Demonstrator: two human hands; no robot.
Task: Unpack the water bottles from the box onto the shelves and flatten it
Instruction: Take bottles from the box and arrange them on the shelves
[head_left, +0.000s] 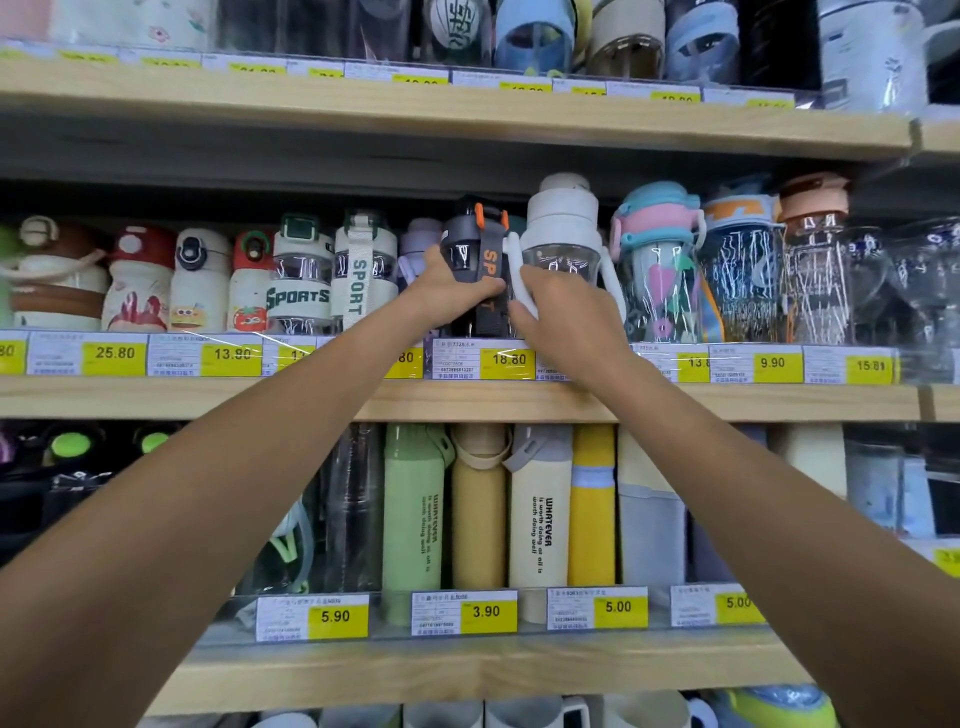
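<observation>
Left grip clamped round the lower body of the black bottle, thumb across the front strap with orange lettering. Right grip curled on the lower part of the white-capped bottle, fingertips against its white carry loop; exactly how the fingers wrap is hidden behind the back of the hand. Both bottles upright, side by side and touching or nearly so, on the middle shelf, above the yellow 18.80 price tag.

Both forearms reach up from the lower corners of the view.

Left of the black bottle: a white bottle with a SPORT strap, then one marked SPORTS. Right of the white-capped bottle: a clear bottle with a pink and blue lid.

Lower shelf: tall bottles in a row, green, tan, cream, yellow, with price tags along the front.
</observation>
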